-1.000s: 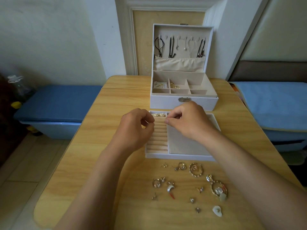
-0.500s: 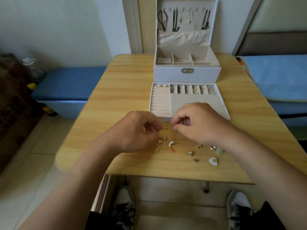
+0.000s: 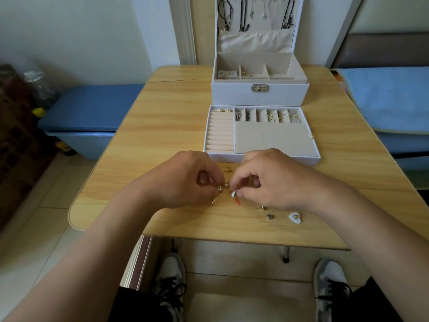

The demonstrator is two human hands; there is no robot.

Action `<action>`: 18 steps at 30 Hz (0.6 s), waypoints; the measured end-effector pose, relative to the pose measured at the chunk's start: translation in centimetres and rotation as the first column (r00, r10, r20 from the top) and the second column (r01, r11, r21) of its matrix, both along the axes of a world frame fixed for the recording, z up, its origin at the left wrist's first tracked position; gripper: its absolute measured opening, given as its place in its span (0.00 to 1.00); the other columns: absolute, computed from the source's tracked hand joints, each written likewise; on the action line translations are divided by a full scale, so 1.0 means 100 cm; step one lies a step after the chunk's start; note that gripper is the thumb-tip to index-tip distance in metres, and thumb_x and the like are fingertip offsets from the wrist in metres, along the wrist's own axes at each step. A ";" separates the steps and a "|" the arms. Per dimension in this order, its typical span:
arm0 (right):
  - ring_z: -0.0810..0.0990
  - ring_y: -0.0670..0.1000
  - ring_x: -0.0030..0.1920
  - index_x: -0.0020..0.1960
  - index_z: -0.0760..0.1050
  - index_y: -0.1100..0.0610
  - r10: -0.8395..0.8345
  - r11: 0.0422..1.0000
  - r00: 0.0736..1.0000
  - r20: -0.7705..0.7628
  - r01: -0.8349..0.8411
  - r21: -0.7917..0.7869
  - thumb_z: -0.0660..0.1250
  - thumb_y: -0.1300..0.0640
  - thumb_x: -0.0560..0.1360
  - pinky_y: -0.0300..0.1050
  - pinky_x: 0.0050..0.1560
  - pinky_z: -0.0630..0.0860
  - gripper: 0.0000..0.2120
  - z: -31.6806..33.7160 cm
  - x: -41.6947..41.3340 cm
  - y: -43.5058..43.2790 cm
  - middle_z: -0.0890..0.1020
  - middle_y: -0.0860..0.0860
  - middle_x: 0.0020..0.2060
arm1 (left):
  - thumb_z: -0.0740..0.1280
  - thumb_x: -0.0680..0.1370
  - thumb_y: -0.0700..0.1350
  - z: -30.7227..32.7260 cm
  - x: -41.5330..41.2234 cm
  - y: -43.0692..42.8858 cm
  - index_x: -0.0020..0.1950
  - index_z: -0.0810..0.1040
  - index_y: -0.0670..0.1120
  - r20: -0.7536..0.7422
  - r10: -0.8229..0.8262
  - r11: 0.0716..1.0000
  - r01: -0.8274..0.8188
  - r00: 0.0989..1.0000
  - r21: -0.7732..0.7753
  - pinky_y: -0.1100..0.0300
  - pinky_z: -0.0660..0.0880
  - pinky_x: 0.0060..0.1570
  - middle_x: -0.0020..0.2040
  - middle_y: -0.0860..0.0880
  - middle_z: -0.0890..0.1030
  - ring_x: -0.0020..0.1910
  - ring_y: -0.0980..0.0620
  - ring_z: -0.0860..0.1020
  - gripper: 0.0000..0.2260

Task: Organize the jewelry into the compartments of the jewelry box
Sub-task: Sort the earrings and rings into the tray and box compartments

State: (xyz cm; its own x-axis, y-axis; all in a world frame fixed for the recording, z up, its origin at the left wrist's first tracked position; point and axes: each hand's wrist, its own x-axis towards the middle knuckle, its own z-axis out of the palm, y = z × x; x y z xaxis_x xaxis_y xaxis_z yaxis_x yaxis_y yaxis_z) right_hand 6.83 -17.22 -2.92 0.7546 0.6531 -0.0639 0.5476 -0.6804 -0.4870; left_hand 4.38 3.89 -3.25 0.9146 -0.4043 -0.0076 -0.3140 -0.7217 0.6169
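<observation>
My left hand (image 3: 185,180) and right hand (image 3: 274,180) meet over the loose jewelry at the table's front. The left hand's curled fingers pinch a small gold earring (image 3: 219,187). Thumb and forefinger of the right hand pinch a second gold earring (image 3: 226,184) next to it. A silver-capped orange pendant (image 3: 237,198) lies just under the right thumb. Behind the hands lies the removable tray (image 3: 262,156), with ring rolls on the left and small earring slots along its back. The white jewelry box (image 3: 260,94) stands open further back, necklaces hanging in its lid.
More loose pieces lie on the wooden table (image 3: 162,126): a gold stud (image 3: 227,169), a gold piece (image 3: 214,201), two small studs (image 3: 268,216) and a white heart-shaped piece (image 3: 295,217). A blue bench (image 3: 92,108) stands left and a blue-covered seat (image 3: 383,96) right.
Both hands drew back from the tray's far left corner to the loose jewelry at the front and closed on small gold earrings. The camera tilted down, showing my feet.
</observation>
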 end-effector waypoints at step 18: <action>0.76 0.33 0.33 0.43 0.82 0.50 -0.151 0.986 0.987 -0.050 0.154 0.070 0.73 0.59 0.73 0.28 0.34 0.69 0.04 0.007 0.008 -0.013 0.76 0.28 0.28 | 0.74 0.74 0.40 -0.007 0.002 0.003 0.48 0.84 0.48 -0.006 0.102 0.994 -0.102 0.995 -0.040 0.71 0.72 0.39 0.40 0.52 0.82 0.38 0.59 0.77 0.05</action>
